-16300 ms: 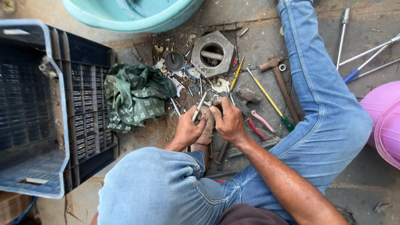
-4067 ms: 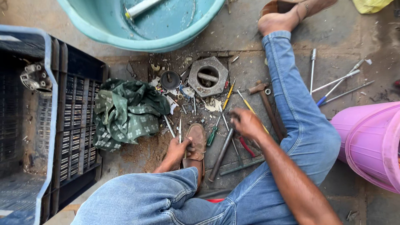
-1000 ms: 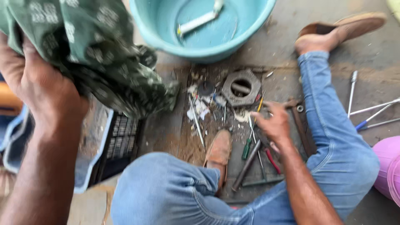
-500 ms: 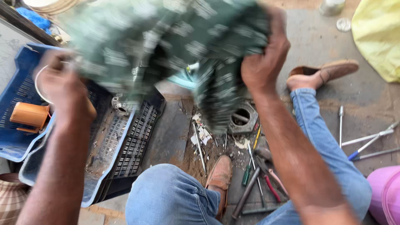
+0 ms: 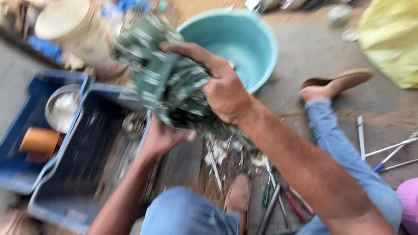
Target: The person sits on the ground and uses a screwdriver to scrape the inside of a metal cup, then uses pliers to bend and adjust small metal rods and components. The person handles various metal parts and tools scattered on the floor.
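I hold a green patterned cloth (image 5: 161, 82) bunched up in front of me, above the ground. My right hand (image 5: 220, 87) clamps it from above and the right. My left hand (image 5: 163, 137) grips it from underneath. The picture is blurred by motion. Below the cloth, scattered tools (image 5: 270, 200) and scraps lie on the ground between my legs in blue jeans.
A teal basin (image 5: 257, 39) stands behind the cloth. Two blue crates (image 5: 56, 196) sit at the left, one holding an orange cup (image 5: 39, 141) and a metal bowl (image 5: 61, 109). More long tools (image 5: 387, 152) lie at the right, near a yellow bag (image 5: 392, 39) and a pink tub (image 5: 409, 204).
The cloth, spread wide between both hands half a second ago, is now gathered into a bunch. My view has swung, bringing the basin back into sight.
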